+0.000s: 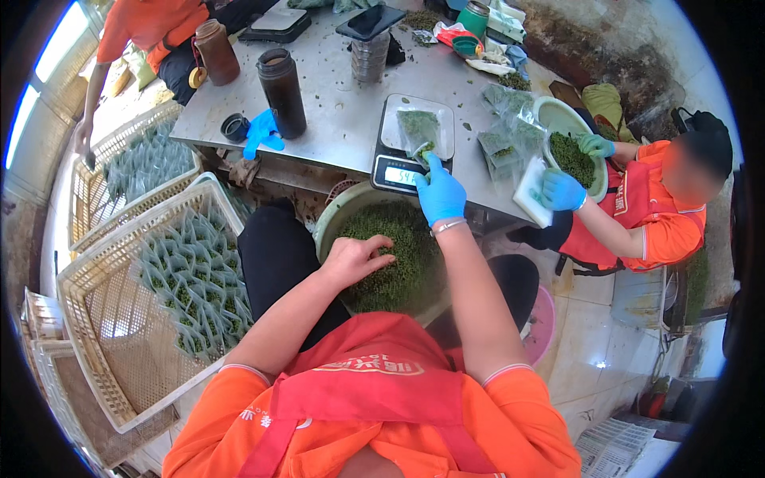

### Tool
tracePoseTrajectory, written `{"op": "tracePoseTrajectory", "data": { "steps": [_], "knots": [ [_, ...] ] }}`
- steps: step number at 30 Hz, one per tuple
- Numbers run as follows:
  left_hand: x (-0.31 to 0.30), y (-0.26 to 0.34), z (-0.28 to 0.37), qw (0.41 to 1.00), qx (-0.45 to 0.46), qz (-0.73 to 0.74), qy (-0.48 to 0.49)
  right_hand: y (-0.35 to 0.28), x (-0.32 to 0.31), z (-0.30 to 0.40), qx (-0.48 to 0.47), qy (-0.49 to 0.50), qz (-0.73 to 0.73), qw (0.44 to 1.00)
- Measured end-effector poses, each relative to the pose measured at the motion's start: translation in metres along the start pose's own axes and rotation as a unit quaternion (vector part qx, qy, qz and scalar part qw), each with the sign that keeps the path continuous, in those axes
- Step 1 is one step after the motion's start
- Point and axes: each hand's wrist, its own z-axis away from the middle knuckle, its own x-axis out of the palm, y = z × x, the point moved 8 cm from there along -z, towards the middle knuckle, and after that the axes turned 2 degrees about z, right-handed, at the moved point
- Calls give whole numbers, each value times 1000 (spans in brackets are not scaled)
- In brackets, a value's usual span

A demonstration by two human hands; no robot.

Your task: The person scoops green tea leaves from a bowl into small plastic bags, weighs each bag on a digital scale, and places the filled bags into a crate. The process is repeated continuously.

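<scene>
My bare left hand (pixel 358 260) hovers over a pale green basin (pixel 326 230) of small green berries that look like green peppercorns (pixel 397 272). Its thumb and index finger are apart, with nothing visible between them. In a blue glove, my right hand (pixel 442 190) reaches to the mouth of a clear plastic bag (pixel 417 128). A few berries show at its fingertips; whether it grips the bag is unclear. The bag, partly filled with berries, lies on the pan of a digital scale (pixel 447 119) at the table edge. The scale's display is lit and partly covered by my fingers.
Left, a plastic crate (pixel 107 334) holds several filled bags (pixel 194 287); another crate (pixel 134 206) stands beyond. On the metal table (pixel 334 125) are a dark bottle (pixel 282 92), a blue glove (pixel 263 132) and filled bags (pixel 502 143). A gloved co-worker (pixel 663 203) sits right, another person (pixel 149 30) far left.
</scene>
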Motion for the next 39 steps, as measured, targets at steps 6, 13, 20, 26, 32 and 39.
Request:
{"op": "tracePoseTrajectory", "data": {
  "steps": [6, 13, 20, 26, 32, 39],
  "knots": [
    [-1, -14, 2, 997, -21, 69, 29, 16, 6, 33, 129, -50, -378, 915],
    [23, -22, -5, 927, -139, 347, -39, -5, 16, 101, 166, -256, -381, 873],
    [5, -6, 0, 986, -68, 149, -26, 28, 13, 19, 235, -81, -365, 897],
    [0, -5, -3, 995, -17, 95, 18, 37, 33, 6, 291, -96, -486, 819],
    [3, -12, -2, 999, -24, 48, 8, 23, 36, 83, 222, -264, -438, 830],
    [-82, -22, -43, 985, -37, 14, 168, -2, -20, 54, 66, -17, -328, 942]
  ]
}}
